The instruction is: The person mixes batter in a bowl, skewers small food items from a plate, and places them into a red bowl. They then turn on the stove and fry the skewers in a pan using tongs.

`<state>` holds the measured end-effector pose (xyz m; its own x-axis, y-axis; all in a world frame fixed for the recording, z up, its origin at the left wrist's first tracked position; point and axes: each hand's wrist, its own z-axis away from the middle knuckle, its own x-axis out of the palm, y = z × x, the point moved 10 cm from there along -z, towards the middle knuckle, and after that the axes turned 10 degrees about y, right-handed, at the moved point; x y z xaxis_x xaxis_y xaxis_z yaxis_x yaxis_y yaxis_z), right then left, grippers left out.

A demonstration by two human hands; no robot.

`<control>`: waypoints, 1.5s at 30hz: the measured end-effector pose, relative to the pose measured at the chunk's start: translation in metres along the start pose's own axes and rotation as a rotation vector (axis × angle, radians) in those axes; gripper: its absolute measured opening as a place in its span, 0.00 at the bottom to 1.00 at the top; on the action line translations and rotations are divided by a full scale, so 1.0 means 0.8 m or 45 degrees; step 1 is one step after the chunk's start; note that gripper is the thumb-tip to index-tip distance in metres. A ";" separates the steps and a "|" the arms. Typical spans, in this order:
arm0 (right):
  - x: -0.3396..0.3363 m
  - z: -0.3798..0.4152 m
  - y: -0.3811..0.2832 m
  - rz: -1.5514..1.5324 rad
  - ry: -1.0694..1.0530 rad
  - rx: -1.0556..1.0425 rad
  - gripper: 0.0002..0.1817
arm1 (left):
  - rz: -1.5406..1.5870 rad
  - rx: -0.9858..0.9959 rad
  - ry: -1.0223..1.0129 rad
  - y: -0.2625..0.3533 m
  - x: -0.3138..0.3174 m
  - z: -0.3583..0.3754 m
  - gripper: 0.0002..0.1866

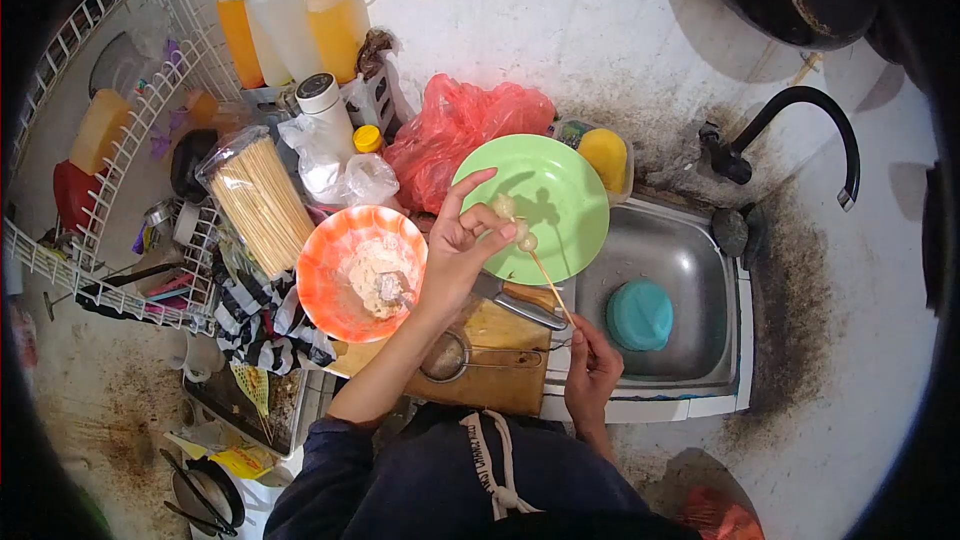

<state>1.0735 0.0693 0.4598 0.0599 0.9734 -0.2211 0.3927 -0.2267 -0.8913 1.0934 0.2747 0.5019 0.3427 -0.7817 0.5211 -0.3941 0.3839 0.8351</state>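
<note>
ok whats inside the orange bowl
The orange bowl holds a pale, lumpy mixture with a spoon-like utensil in it. The bowl's bottom under the mixture is covered, so it can't be seen.

Pale round balls (pixel 527 242) sit threaded on a slanting skewer (pixel 549 281).

One head-worn view, wide, close, facing forward and down, sink (pixel 665 252) at right

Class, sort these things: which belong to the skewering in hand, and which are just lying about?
Likely in the job:
thin wooden skewer
pale round balls
round light-green plate
plastic-wrapped bundle of wooden sticks
perhaps the scalloped orange-and-white bowl

Seemingly just about:
round teal container
crumpled red plastic bag
</note>
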 end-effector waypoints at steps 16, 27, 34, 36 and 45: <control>0.010 0.011 -0.002 -0.188 -0.042 0.101 0.11 | -0.120 -0.010 0.032 -0.021 -0.014 0.017 0.16; 0.019 0.024 0.020 -0.243 -0.203 0.271 0.11 | 0.124 -0.043 0.206 -0.049 -0.034 0.033 0.17; 0.028 0.031 0.020 -0.308 -0.301 0.302 0.12 | 0.001 -0.039 0.225 -0.034 -0.039 0.053 0.15; 0.031 0.034 0.021 -0.259 -0.333 0.175 0.13 | -0.049 0.101 0.278 -0.023 -0.048 0.064 0.13; 0.055 0.068 0.019 -0.365 -0.475 0.214 0.14 | 0.074 0.213 0.274 -0.003 -0.075 0.111 0.24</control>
<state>1.0323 0.1070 0.4150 -0.3730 0.9261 -0.0568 0.1902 0.0164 -0.9816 0.9980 0.2768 0.4528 0.4820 -0.6314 0.6075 -0.5474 0.3243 0.7715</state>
